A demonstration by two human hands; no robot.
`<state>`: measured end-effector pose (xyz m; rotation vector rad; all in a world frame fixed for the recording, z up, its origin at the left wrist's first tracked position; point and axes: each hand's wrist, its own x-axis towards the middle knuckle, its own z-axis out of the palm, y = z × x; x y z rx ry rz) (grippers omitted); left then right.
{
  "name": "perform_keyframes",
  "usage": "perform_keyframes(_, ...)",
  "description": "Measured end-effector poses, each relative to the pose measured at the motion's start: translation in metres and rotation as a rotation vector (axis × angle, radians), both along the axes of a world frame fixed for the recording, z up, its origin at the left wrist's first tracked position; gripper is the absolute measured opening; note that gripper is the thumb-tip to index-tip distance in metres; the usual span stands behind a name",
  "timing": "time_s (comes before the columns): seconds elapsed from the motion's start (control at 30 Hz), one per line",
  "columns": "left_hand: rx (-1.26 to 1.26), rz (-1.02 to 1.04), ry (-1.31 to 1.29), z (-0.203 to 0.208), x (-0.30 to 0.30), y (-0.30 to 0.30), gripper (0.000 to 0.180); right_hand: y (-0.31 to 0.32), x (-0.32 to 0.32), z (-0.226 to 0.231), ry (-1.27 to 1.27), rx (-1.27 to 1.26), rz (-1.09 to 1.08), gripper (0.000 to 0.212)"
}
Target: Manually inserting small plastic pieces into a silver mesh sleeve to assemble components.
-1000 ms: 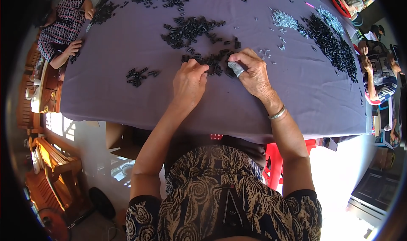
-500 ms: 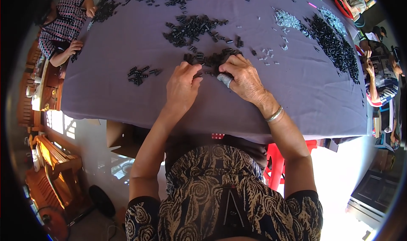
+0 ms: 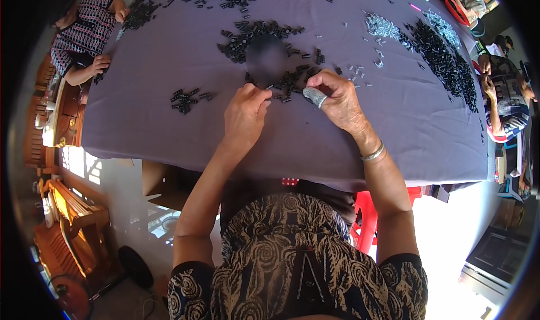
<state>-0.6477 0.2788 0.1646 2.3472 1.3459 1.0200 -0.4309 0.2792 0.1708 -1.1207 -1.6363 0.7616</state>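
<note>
On the cloth-covered bench (image 3: 157, 131), a heap of black pieces (image 3: 235, 45) seems left to handle. The right hand (image 3: 341, 101) curls by loose pieces (image 3: 291, 82), its grip unclear; beside the left hand (image 3: 245, 110), a small cluster (image 3: 184, 100), perhaps done, lies apart; the left pinches one dark piece (image 3: 269, 87).

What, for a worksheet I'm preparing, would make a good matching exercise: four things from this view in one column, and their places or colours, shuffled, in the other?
Column one
1. Bracelet
2. Finger cover
3. Small cluster of black pieces
4. Tablecloth

Column two
A. On the table, to the left of the left hand
B. Greyish purple
C. Around the right wrist
D. On a digit of the right hand

Pairs: 1-C, 2-D, 3-A, 4-B
</note>
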Motion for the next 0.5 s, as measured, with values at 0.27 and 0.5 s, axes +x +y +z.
perform_keyframes(0.27,-0.011,-0.037,-0.001,0.003,-0.001,-0.001,0.023,-0.004,0.001,0.006,-0.416,0.217,0.062,0.012)
perform_keyframes(0.5,-0.035,0.023,-0.169,0.003,-0.007,-0.004,0.029,0.003,0.013,0.016,-0.169,0.165,-0.289,0.011)
